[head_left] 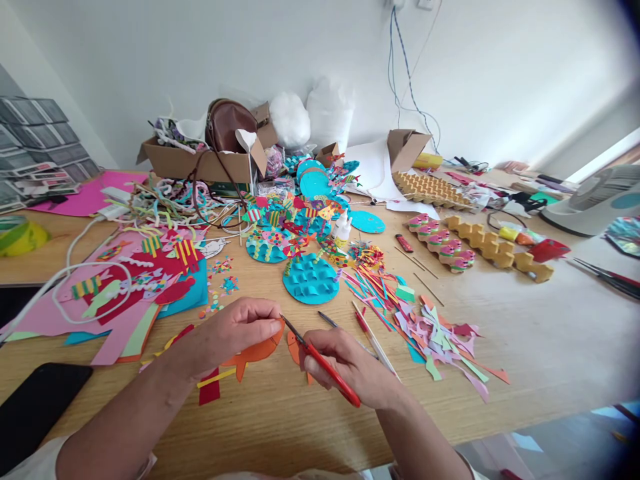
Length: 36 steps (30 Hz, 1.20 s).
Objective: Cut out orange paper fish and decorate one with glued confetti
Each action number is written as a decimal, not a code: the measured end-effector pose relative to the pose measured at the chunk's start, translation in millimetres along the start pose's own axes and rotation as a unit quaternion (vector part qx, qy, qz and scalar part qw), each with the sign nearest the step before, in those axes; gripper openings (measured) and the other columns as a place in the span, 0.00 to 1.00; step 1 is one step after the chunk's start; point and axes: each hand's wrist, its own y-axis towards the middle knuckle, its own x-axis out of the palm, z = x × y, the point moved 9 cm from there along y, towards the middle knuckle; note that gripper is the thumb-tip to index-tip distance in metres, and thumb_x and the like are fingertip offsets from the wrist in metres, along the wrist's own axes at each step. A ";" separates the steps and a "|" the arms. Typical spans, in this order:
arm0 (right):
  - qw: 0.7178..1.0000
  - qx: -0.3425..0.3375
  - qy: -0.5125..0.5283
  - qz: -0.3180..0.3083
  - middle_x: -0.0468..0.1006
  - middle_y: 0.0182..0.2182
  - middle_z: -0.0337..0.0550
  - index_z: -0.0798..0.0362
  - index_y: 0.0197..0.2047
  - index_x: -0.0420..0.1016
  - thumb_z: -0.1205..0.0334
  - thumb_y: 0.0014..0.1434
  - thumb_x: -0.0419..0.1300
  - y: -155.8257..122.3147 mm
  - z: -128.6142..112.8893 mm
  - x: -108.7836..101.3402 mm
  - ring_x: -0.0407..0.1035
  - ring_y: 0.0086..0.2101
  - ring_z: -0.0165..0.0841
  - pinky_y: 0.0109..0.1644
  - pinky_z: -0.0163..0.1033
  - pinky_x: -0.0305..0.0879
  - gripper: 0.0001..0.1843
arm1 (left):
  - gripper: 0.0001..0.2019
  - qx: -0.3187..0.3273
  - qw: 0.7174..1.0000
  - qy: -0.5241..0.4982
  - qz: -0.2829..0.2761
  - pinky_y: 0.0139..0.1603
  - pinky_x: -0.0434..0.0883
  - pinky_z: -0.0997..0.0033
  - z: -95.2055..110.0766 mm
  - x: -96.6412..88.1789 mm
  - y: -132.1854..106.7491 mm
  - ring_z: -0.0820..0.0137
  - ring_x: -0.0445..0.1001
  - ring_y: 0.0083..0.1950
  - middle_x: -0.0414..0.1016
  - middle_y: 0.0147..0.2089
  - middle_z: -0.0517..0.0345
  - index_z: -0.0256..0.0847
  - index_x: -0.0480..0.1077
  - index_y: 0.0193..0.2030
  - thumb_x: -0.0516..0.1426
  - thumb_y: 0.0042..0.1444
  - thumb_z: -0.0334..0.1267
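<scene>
My left hand [235,333] is closed on an orange paper fish shape [257,350], thumb and fingers pinching its upper edge. In my right hand [345,363] is a pair of red-handled scissors [333,377], its dark blades pointing up and left to the edge of the orange paper by my left fingertips. Another orange paper piece [293,347] lies on the table just left of my right hand, partly covered by it. Red paper [210,392] and a yellow strip [214,379] lie under my left wrist. Beyond the scissors is a dark pen [327,319].
Blue paper discs with curled strips [311,283] and a glue bottle [342,230] stand ahead. Paper scraps [440,337] spread to the right, with egg cartons [493,247] behind. Coloured sheets [120,293], a white cable [65,273] and a black phone [43,407] are left.
</scene>
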 end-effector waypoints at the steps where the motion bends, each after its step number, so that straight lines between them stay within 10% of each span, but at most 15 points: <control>1: 1.000 0.000 -0.007 0.004 0.57 0.18 0.32 0.54 0.23 0.60 0.43 0.59 0.50 0.1 -0.5 -0.8 0.51 0.21 0.24 0.22 0.30 0.48 0.23 | 0.13 0.001 1.000 0.006 0.003 0.25 0.52 0.75 0.6 -0.6 0.1 0.75 0.51 0.25 0.53 0.23 0.66 0.40 0.59 0.23 0.50 0.53 0.44; 32: 0.991 0.003 0.130 -0.044 0.62 0.17 0.32 0.56 0.25 0.65 0.40 0.56 0.53 -0.8 11.7 4.6 0.55 0.18 0.23 0.20 0.28 0.51 0.25 | 0.11 -0.007 1.000 -0.003 -0.023 0.23 0.52 0.77 1.8 6.3 -0.8 0.77 0.51 0.23 0.53 0.22 0.67 0.40 0.60 0.24 0.51 0.52 0.44; 36: 0.980 -0.031 0.190 0.044 0.61 0.17 0.32 0.55 0.27 0.65 0.39 0.53 0.55 1.7 3.5 -11.1 0.54 0.19 0.23 0.22 0.30 0.52 0.25 | 0.11 0.001 0.999 0.027 -0.022 0.24 0.52 0.77 2.8 7.0 1.0 0.76 0.52 0.24 0.54 0.23 0.67 0.39 0.61 0.25 0.50 0.53 0.43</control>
